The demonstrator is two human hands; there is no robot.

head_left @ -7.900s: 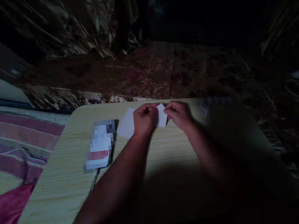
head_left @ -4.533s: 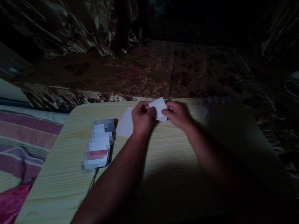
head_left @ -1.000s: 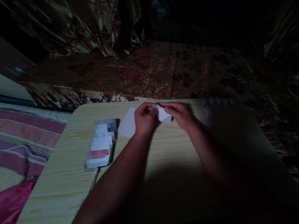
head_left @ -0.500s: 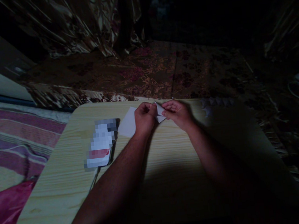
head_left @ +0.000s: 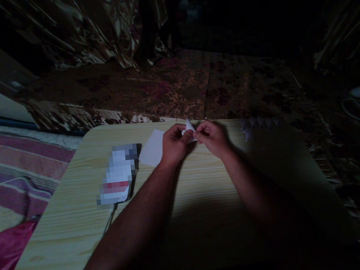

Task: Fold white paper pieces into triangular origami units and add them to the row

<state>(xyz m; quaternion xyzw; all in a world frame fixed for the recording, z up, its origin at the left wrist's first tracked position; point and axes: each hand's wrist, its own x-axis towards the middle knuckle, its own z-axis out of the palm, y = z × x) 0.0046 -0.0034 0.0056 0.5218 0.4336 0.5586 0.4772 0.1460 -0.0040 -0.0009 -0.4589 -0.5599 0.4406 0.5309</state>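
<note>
Left hand, right hand pinch white paper, folded, sharp-peaked.

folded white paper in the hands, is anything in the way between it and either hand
Nothing visible: the left hand grips the folded white paper, and the right hand's fingertips meet its edge. The loose white sheet lies left of the left hand, not between.

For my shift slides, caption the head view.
Both hands pinch folded white paper over a pale wooden table, more white paper lying to their left.
</note>
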